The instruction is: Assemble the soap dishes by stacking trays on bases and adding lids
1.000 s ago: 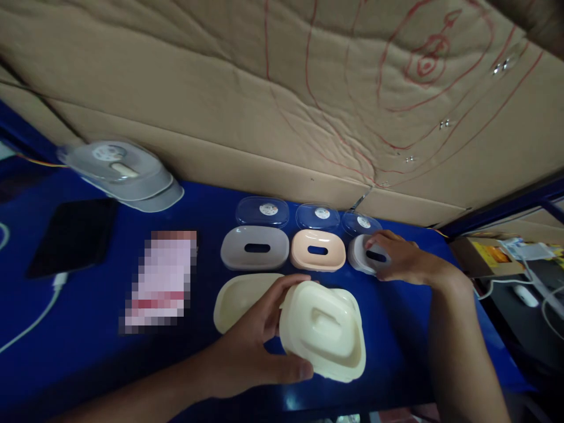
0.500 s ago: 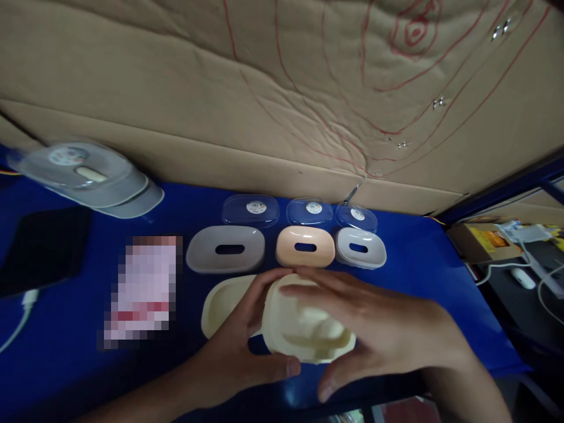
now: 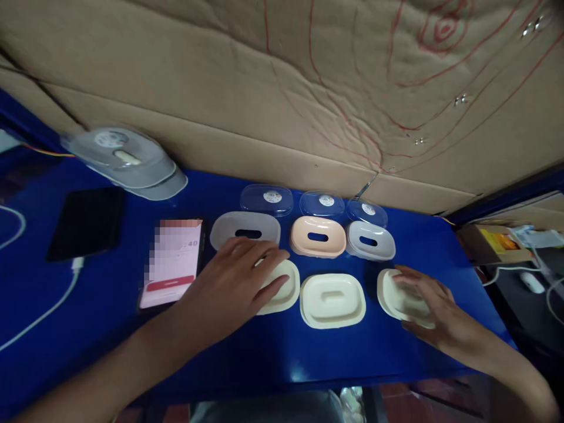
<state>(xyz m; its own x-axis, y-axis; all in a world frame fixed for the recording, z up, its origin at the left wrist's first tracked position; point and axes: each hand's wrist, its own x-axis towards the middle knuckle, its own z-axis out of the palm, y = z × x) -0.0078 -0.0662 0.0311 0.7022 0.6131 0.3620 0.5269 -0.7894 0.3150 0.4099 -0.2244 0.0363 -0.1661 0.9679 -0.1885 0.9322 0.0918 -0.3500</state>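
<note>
My left hand (image 3: 240, 276) reaches over the left cream oval tray (image 3: 288, 288) and the front edge of a grey oval piece with a slot (image 3: 220, 231). Its fingers are stretched forward with the thumb apart; the hand covers part of both pieces. My right hand (image 3: 434, 305) spans the right cream tray (image 3: 388, 292), fingers along its far side and thumb at its near side. Between the hands a middle cream tray (image 3: 333, 317), with a raised bar in its centre, lies on the blue table (image 3: 264, 358).
A peach slotted piece (image 3: 318, 251) and a light grey one (image 3: 383, 251) stand behind, with clear lids (image 3: 253, 202) along the cardboard wall (image 3: 220, 141). To the left are a lit phone (image 3: 171, 288), a dark tablet (image 3: 88, 223), a white cable (image 3: 61, 294) and stacked grey containers (image 3: 154, 176).
Both hands were together at a cream tray in the middle. They have since moved apart, left and right, and three cream trays now show in a row. The view has shifted.
</note>
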